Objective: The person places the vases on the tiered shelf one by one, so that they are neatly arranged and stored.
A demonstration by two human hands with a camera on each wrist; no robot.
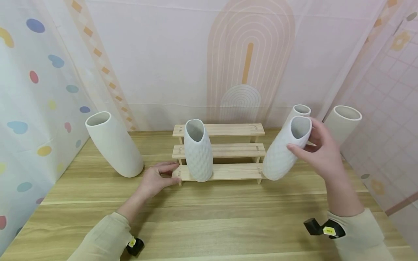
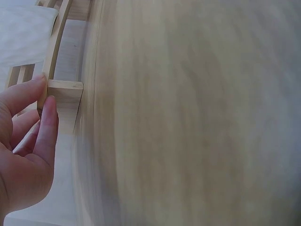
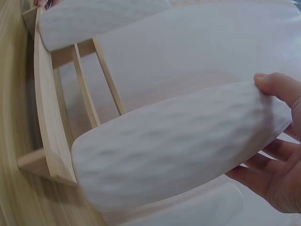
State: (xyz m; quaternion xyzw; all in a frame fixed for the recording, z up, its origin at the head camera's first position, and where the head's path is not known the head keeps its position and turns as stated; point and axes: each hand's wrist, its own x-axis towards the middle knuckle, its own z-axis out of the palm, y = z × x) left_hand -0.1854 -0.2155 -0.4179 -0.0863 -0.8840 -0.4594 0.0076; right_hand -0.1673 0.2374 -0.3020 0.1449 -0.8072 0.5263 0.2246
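Note:
My right hand (image 1: 321, 150) grips a white dimpled vase (image 1: 283, 154) near its rim, thumb on the near side and fingers behind. The vase tilts, its base by the right end of the lowest step of a three-tier wooden stand (image 1: 233, 172). In the right wrist view the same vase (image 3: 174, 146) crosses in front of that stand. My left hand (image 1: 158, 179) pinches the left end of the lowest step; the left wrist view shows the thumb and fingertips on the plank (image 2: 51, 56). A second dimpled vase (image 1: 199, 156) stands on that step, left of its middle.
A smooth white vase (image 1: 115, 148) stands on the wooden table (image 1: 209, 221) at the left. Two more white vases, a narrow one (image 1: 290, 114) and a wider one (image 1: 339, 125), stand behind my right hand, partly hidden. A patterned curtain (image 1: 156, 65) hangs behind.

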